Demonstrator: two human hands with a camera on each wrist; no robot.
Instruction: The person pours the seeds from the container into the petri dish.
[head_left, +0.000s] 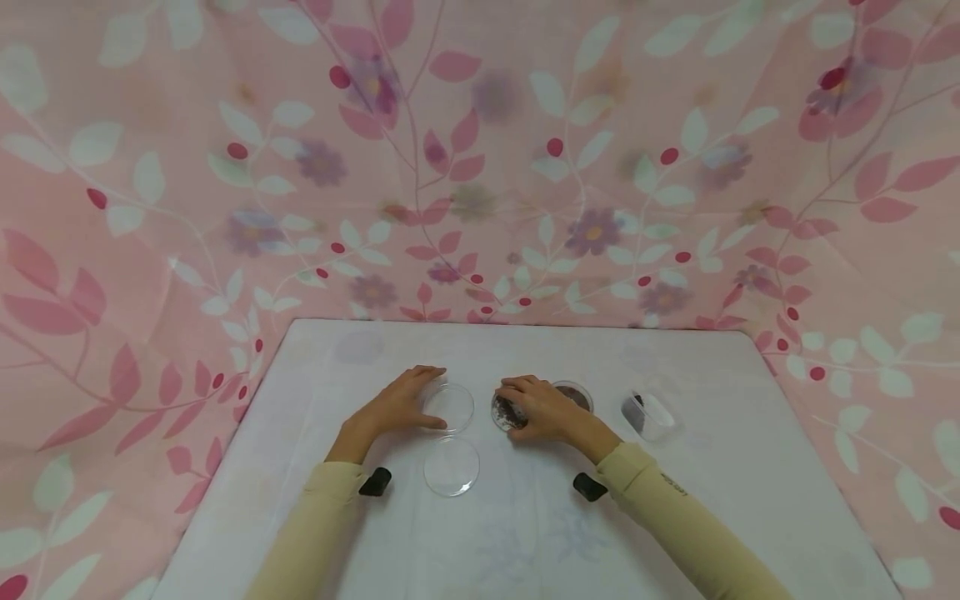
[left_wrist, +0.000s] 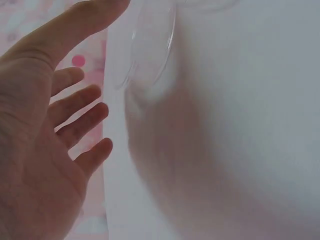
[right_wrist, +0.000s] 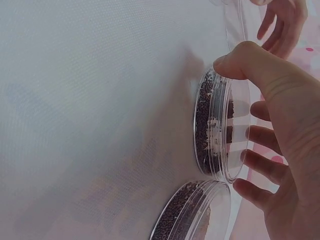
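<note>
Head view: the right hand (head_left: 547,410) is spanning a clear, grain-filled dish (right_wrist: 204,120), thumb at the near rim and curved fingers opposite; how firmly it is pressing cannot be told. This dish is apparently resting on the table (head_left: 360,550), between an empty clear dish (head_left: 450,408) and a second filled dish (head_left: 573,393). The left hand (head_left: 401,404) is spreading wide beside the empty one, gripping nothing; thumb contact is remaining unclear. The step in hand is seemingly grasping; the next move is probably calling for even pressure, keeping the grains level. The dish is apparently lying flat, facing upward; being circular, it is showing no long axis.
</note>
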